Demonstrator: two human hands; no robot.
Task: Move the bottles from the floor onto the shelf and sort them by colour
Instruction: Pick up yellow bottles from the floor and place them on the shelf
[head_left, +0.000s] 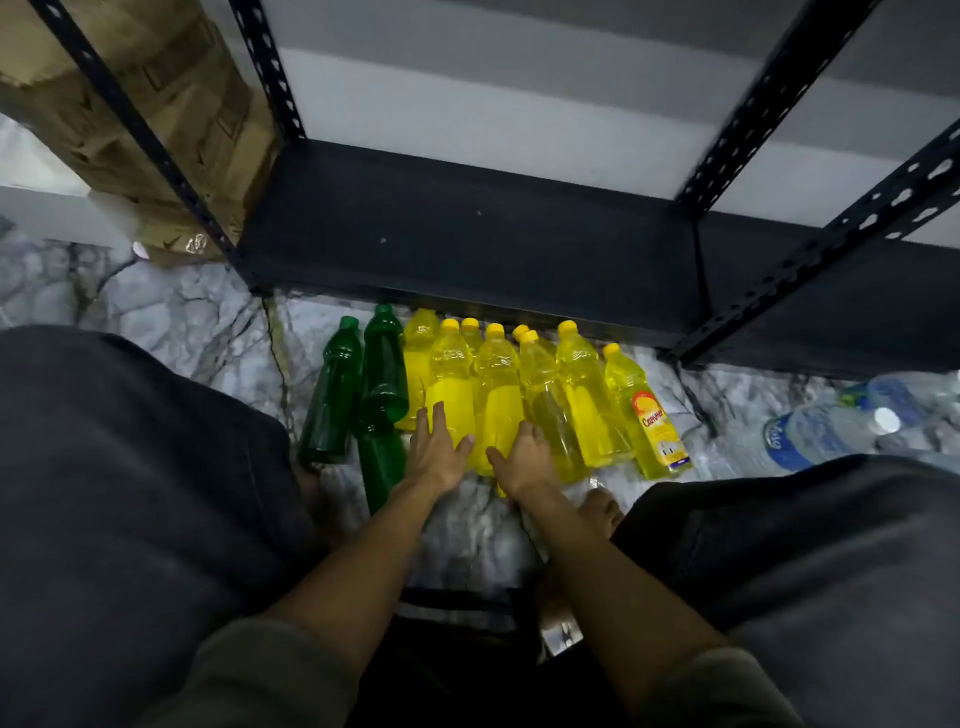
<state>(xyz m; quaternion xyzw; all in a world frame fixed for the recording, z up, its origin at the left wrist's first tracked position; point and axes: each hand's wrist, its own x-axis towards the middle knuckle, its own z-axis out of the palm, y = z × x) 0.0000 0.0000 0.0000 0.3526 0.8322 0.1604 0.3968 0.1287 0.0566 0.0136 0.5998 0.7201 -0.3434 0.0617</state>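
We were crouched on the marble floor (171, 317) in front of the dark shelf (467, 228), and no bottle was up on it yet. The yellow bottles (545, 395) lay side by side on the floor just near the shelf's front edge, and the green bottles (358, 384) lay to their left, touching them. Our left hand (439, 452) was flat with straight fingers on one yellow bottle near the green ones. Our right hand (524, 460) lay on the next yellow bottles with its fingers bent down a little; we could not tell if it gripped one or only rested there. We thought a few things could go wrong. The bottles were round and packed close, so pulling one out could make the others roll away, maybe under the shelf. A flat hand on a smooth bottle could slip. One green bottle lay partly on top of another, so a bump from our left hand could knock it off. The clear bottles (831, 431) were far to the right, and we could forget them.
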